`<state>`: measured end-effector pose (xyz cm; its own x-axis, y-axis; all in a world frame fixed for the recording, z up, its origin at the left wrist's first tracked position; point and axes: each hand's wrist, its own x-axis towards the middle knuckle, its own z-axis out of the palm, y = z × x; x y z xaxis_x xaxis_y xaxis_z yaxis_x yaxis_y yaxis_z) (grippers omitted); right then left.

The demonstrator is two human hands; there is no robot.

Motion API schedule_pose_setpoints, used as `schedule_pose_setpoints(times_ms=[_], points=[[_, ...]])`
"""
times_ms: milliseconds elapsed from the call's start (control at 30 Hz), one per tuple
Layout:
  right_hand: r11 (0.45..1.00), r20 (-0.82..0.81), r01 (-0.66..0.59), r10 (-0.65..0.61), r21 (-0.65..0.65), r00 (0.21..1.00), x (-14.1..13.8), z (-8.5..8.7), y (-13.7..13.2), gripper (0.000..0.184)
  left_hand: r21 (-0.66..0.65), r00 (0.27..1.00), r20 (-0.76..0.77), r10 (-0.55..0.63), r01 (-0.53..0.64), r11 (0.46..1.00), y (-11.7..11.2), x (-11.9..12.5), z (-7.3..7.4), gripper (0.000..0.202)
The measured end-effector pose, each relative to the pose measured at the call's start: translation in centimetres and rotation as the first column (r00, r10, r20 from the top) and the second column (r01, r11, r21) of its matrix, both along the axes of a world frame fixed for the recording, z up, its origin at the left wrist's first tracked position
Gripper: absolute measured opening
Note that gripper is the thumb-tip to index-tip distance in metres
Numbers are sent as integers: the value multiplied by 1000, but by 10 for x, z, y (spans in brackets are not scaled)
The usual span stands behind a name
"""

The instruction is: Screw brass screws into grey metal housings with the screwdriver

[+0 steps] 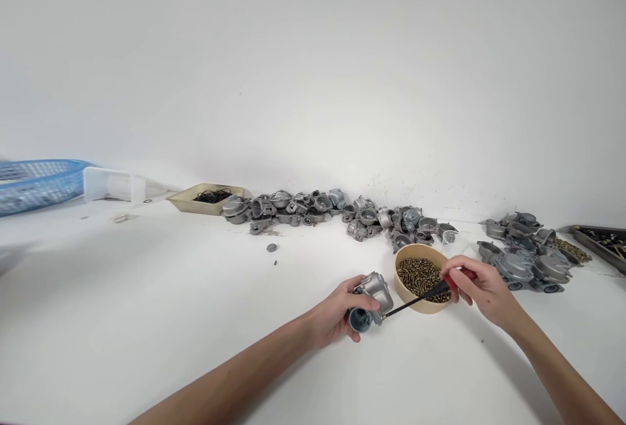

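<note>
My left hand [337, 314] is wrapped round a grey metal carburetor body [379, 289], with its round bore facing me. In my right hand [482, 285] is a screwdriver [408, 305] with a red and black handle, gripped between thumb and fingers. Its shaft slants down to the left, and the tip meets the lower right side of the carburetor body at a small brass-coloured piece. Just behind the shaft stands a round tan tub [400, 285] filled with small brass screws [418, 275]. The handle's end is partly hidden by my fingers.
Heaps of carburetor bodies [288, 206] line the wall, with another pile [525, 262] at right. A tan tray [183, 201] holds black rings. A dark tray [606, 249] sits far right. At left are a blue basket [44, 197] and a white container [107, 185]. A grey cap [272, 248] lies mid-table.
</note>
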<state>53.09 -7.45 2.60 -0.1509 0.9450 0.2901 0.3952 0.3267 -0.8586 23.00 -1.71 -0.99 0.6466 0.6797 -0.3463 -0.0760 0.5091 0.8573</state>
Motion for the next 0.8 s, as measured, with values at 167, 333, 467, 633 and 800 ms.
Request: schedule_pose_setpoints(times_ms=[167, 333, 467, 633, 800], points=[[998, -83, -67, 65, -21, 994, 4, 0, -1, 37, -3, 1000, 2, 3, -3, 1000, 0, 0, 0, 62], [997, 43, 71, -70, -19, 997, 1, 0, 2, 45, -1, 1000, 4, -4, 4, 1000, 0, 0, 2, 61], [993, 36, -8, 4, 119, 999, 2, -2, 2, 38, -8, 1000, 0, -1, 1, 1000, 0, 0, 1, 59], [993, 57, 12, -19, 116, 998, 4, -4, 0, 33, -9, 1000, 0, 3, -3, 1000, 0, 1, 1, 59], [976, 147, -10, -23, 219, 989, 3, 2, -1, 27, -15, 1000, -7, 1, -1, 1000, -1, 1, 3, 61]])
